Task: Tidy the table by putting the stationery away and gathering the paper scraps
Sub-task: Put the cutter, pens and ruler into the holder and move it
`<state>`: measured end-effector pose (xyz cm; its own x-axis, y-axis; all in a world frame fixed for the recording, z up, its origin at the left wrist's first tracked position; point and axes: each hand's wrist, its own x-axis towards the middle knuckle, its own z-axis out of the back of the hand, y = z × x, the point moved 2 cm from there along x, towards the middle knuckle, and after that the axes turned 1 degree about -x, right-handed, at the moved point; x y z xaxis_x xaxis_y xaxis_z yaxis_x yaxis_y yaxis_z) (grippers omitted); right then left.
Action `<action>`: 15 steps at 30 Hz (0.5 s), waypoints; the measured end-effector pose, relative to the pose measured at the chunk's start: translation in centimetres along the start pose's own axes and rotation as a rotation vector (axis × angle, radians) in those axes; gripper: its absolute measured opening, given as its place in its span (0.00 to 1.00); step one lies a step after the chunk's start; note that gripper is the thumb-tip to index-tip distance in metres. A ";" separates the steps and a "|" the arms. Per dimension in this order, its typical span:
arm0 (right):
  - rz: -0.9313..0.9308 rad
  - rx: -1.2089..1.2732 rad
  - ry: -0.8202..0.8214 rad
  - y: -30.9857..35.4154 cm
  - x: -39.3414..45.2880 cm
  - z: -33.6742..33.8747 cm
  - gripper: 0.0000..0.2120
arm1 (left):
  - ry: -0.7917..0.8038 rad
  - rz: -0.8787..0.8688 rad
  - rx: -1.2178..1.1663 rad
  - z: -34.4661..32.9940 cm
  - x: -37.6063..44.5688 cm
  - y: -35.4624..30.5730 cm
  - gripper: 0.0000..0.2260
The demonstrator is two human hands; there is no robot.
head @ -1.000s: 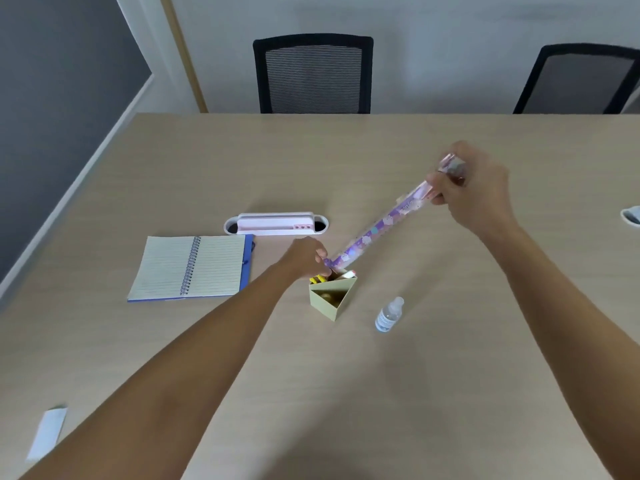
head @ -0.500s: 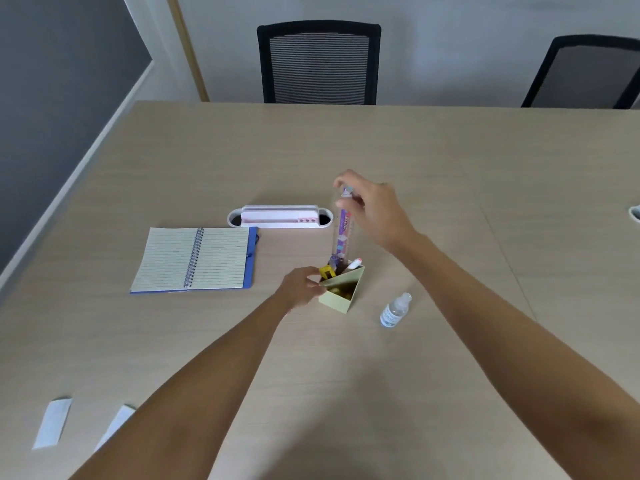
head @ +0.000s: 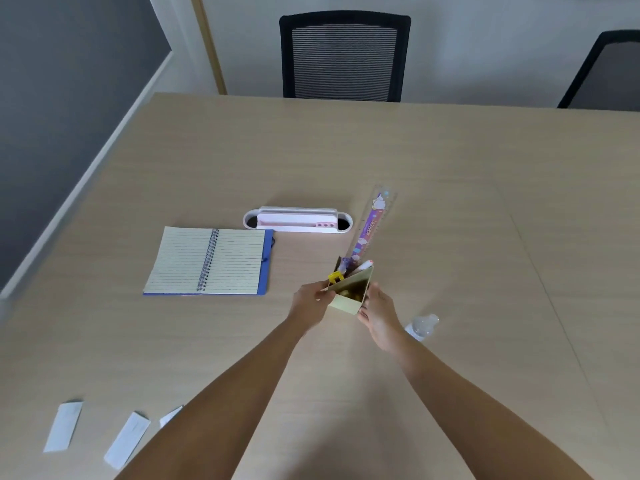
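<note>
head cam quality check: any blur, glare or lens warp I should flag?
Head view: wide-angle warp, the table edges splay outward; lighting soft and even, only faint shadows under the arms, no glare; the holder and ruler look slightly soft, the ruler's printing barely legible; paper scraps near the lower left corner are stretched.

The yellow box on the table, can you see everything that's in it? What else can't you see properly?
- Yellow box, head view: inside is dark; only the ruler, a pen tip and a yellow clip poke out.
- Third paper scrap: mostly hidden behind the left arm.
- Small bottle: partly covered by the right hand; label unreadable.
- Ruler's markings: too small.
</note>
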<state>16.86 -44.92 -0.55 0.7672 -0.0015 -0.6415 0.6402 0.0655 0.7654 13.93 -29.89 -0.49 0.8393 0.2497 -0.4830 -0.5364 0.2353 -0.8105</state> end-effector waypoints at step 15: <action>0.116 -0.313 0.111 5.7 14.4 -9.6 0.14 | -0.224 0.054 -0.011 7.5 11.0 -2.7 0.12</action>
<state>31.23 -35.00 -5.91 0.8139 0.1310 -0.5661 0.4925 0.3613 0.7918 23.91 -20.69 -1.13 0.7681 0.4644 -0.4408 -0.5778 0.2061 -0.7897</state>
